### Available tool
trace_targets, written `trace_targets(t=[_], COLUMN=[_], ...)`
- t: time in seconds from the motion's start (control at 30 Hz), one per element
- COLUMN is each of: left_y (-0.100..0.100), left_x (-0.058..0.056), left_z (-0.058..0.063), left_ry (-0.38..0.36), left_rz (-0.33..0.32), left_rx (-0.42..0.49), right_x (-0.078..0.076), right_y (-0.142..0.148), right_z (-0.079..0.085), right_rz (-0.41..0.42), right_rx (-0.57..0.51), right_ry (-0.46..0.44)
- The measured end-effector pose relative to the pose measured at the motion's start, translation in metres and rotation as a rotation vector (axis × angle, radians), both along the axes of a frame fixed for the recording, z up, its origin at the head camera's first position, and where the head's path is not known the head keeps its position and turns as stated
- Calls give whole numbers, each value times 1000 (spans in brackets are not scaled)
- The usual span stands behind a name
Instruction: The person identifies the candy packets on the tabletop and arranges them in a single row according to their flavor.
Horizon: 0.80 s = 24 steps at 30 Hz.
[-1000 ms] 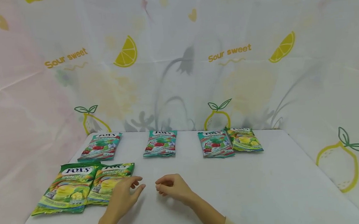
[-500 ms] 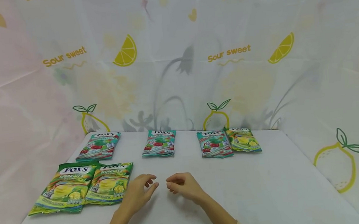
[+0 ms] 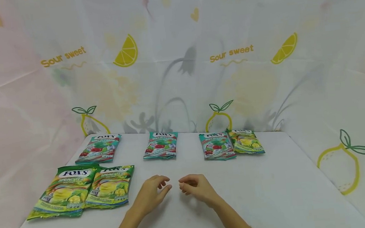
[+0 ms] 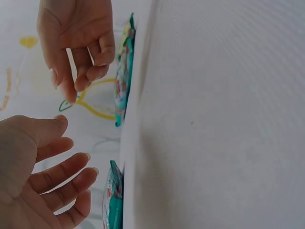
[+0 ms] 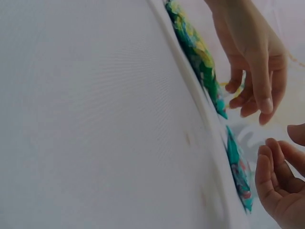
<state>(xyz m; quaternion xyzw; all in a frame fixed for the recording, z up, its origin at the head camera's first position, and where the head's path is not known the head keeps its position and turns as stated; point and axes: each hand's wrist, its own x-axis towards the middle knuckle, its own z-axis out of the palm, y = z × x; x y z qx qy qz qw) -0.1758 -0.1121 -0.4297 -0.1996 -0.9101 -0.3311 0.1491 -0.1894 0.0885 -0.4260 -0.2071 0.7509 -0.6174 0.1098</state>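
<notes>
My left hand [image 3: 152, 194] hovers over the front middle of the table, fingers loosely bent and nothing in them. Facing it, a small gap away, is my right hand [image 3: 198, 188], also relaxed with no object. Both wrist views show the hands apart, palms toward each other. Nearest my left hand lies a green and yellow candy bag [image 3: 111, 187] marked Spring Tea, overlapped by a larger matching candy bag [image 3: 64, 191] on its left. Behind the hands lies a teal Mint Blossom candy bag [image 3: 161, 145].
Along the back edge are another teal candy bag [image 3: 99, 149] at left, and at right a teal candy bag [image 3: 218, 146] against a yellow-green candy bag [image 3: 246, 141]. A lemon-print cloth [image 3: 171, 57] hangs behind the white table [image 3: 272, 189].
Both hands have moved to the right, away from the Spring Tea bags, with the gap between them slightly narrowed. The bags lie as before; the view has shifted slightly.
</notes>
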Motion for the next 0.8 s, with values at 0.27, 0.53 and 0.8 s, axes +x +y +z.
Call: trace_targets(t=[0.27, 0.53, 0.8], left_y=[11, 22, 35], left_x=[-2, -8, -12], left_z=[4, 3, 3], left_ry=[1, 27, 32], left_rz=[-26, -51, -95], left_rx=[-21, -5, -7], right_x=[2, 3, 5], right_y=[16, 34, 55], right_z=[3, 5, 5], right_rz=[-45, -70, -127], right_rx=[17, 30, 48], right_ry=[-3, 25, 16])
